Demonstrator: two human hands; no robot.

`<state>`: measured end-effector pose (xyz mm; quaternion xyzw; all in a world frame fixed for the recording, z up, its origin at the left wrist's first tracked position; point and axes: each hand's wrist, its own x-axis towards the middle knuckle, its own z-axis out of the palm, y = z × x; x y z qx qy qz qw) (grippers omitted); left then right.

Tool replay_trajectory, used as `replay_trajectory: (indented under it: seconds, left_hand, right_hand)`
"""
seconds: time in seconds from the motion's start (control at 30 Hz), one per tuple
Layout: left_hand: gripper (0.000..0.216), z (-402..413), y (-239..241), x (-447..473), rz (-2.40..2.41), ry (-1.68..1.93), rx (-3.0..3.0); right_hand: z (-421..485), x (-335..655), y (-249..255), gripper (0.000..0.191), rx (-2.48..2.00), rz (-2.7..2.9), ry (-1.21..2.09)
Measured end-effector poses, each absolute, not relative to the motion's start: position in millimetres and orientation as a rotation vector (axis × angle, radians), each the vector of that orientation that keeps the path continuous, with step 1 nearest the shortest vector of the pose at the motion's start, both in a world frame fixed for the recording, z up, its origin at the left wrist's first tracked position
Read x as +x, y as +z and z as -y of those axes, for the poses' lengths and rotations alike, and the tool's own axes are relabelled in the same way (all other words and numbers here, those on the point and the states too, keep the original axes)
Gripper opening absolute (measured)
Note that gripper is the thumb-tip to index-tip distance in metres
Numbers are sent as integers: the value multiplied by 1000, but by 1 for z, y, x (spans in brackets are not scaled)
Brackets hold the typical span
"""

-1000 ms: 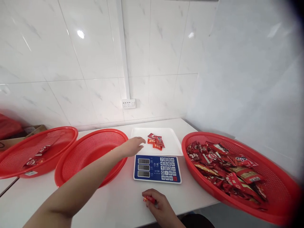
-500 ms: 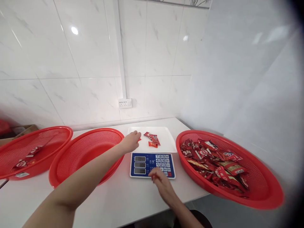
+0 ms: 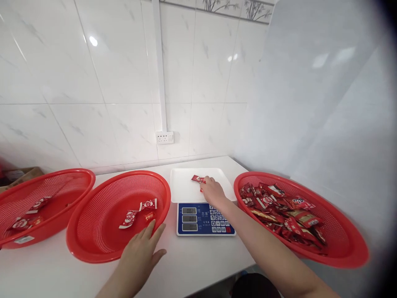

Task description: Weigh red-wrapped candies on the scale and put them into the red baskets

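Observation:
My right hand reaches onto the white pan of a blue scale. Its fingers are closed on a red candy packet, and a bit of red wrapper shows below them. My left hand has its fingers stretched out and holds nothing; it hovers at the near right rim of the middle red basket. Inside that basket lie a red-and-white packet, another such packet and a small orange-red packet close to my left fingertips.
On the right stands a red basket with many red snack packets. At the far left another red basket holds several packets. The scale's keypad and display face me. A tiled wall with a socket closes off the back.
My left hand has moved from the pan to the middle basket, where packets now lie. My right hand has gone from above the keypad to the pan and closed on a packet there.

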<state>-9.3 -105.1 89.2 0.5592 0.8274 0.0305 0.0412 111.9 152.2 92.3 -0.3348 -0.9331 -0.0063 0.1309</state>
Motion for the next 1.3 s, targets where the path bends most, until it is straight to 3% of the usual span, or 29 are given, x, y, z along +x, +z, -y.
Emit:
replay_trajectory:
  seconds: [0.27,0.47,0.67,0.93,1.07,1.17,1.3]
  left_hand:
    - [46,98,78,-15,-2608,137,1676]
    - [53,93,71,-26,-2623,194,1720]
    - [42,80,75,-25,-2643,185,1741]
    - [44,67,80,-21,-2621,108,1786]
    - [44,67,81,-22,-2584,101,1797]
    - [42,70,76,-25,-2590,165,1791]
    - [40,73,66,-27,-2602,323,1855]
  right_hand:
    - [-138,92,116,22,-907,2751,20]
    - [-161,134,102,21,-1166,2750,119]
    - [-159,135,98,21,-1181,2697,193]
    - [-123,79,127,44,-549,2516,570]
    - [-162,92,117,45,-1078,2505,289]
    - [-192,115,102,49,-1267,2498,290]
    - [-205,132,91,35,-1313,2502,370]
